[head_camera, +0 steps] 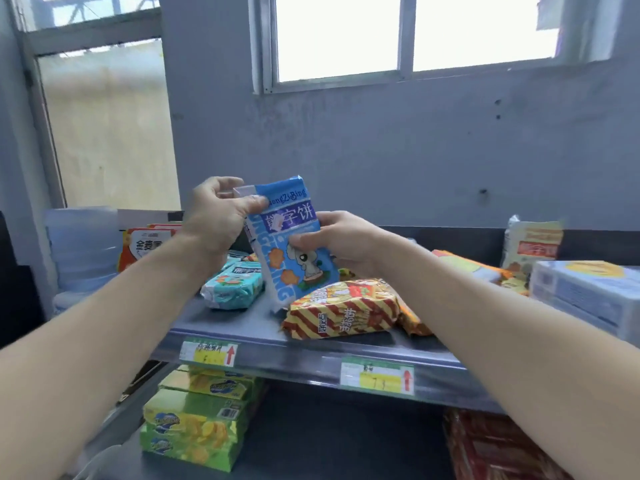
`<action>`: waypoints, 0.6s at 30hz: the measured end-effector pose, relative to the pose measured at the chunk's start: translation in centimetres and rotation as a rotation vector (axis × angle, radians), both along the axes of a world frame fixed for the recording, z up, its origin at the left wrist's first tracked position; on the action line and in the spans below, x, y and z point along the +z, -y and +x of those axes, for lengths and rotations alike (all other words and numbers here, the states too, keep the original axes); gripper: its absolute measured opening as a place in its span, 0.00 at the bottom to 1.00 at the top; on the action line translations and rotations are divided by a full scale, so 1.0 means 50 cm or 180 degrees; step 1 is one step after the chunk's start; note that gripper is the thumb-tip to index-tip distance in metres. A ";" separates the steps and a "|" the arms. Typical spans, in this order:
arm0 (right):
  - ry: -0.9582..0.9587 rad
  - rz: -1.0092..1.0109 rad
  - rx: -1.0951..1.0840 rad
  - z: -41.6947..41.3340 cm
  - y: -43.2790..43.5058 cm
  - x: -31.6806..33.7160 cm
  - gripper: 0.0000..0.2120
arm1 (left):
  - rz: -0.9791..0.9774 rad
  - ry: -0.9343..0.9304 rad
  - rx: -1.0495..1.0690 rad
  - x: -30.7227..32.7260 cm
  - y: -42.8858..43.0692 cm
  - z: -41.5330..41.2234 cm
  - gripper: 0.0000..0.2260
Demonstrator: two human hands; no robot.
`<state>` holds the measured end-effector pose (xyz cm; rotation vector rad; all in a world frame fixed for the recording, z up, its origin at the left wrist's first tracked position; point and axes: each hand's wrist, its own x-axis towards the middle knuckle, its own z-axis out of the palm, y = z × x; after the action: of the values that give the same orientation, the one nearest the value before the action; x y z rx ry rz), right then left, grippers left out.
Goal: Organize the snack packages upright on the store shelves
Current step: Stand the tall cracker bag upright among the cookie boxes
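A blue biscuit package (291, 268) with a cartoon animal stands nearly upright on the top shelf (242, 327), tilted a little to the left. My left hand (218, 216) grips its top left corner. My right hand (339, 240) holds its right edge at mid height. In front of it a red-and-yellow striped snack bag (343, 310) lies flat. To its left a teal package (232, 285) also lies on its side. An orange-and-white package (145, 244) stands upright at the far left.
A pale package (530, 244) stands upright at the back right, with orange packs (471, 265) lying flat beside it and a blue-white box (588, 292) at the right edge. Green-yellow boxes (197, 420) and a dark red bag (495, 448) sit on the lower shelf. Price tags (377, 375) line the shelf edge.
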<state>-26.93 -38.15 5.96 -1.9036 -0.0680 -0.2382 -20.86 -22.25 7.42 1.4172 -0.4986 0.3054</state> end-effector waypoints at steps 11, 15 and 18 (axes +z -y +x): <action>0.0797 0.0641 -0.1078 -0.246 0.281 0.041 0.16 | 0.0426 -0.0034 -0.1378 0.008 0.347 -0.192 0.14; 0.1033 0.0548 -0.1377 -0.319 0.368 0.050 0.16 | 0.0427 -0.0131 -0.1985 0.008 0.447 -0.250 0.18; 0.1126 0.0503 -0.1518 -0.353 0.420 0.055 0.15 | 0.0404 -0.0103 -0.2175 0.013 0.507 -0.276 0.20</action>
<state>-44.58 -59.14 8.72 -1.6792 0.1658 -0.8766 -34.65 -47.58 8.05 1.2856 -0.9492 -0.3030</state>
